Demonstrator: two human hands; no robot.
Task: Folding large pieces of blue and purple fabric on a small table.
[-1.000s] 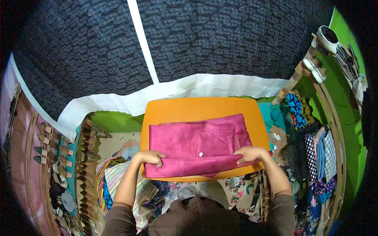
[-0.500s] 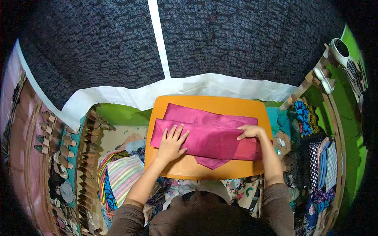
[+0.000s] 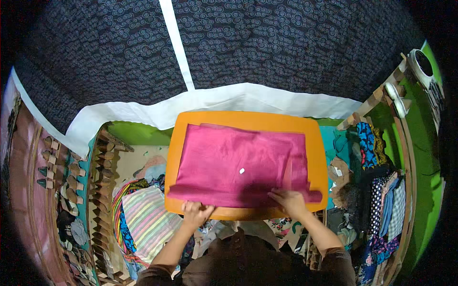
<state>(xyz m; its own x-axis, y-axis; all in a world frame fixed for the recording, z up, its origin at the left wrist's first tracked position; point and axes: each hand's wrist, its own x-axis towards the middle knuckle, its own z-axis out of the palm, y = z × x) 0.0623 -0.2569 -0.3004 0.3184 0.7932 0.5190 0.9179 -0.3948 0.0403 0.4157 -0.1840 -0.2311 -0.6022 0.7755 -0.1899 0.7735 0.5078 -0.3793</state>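
A pink cloth [image 3: 224, 157] with a satin-like sheen lies spread on an orange tabletop [image 3: 317, 157], its near edge bunched into a low fold. A small white speck [image 3: 242, 170] shows on its middle. At the near left, my left hand [image 3: 196, 214] has its fingers curled over the cloth's near edge, by the rim of the table. My right hand [image 3: 290, 202] pinches the same edge farther right, thumb pointing left; a shadow darkens the cloth beside it.
Wooden shoe lasts [image 3: 102, 190] line a rack on the left. A striped cloth [image 3: 150, 221] lies in a fabric pile beside the table. Folded fabrics [image 3: 381, 200] fill the right shelf, with white shoes [image 3: 396, 97] above. A dark patterned curtain [image 3: 267, 47] hangs beyond.
The folded pink cloth has been opened out toward me and now lies flatter and wider. Both hands have moved nearer, to its near edge. The left hand's spread fingers have curled.
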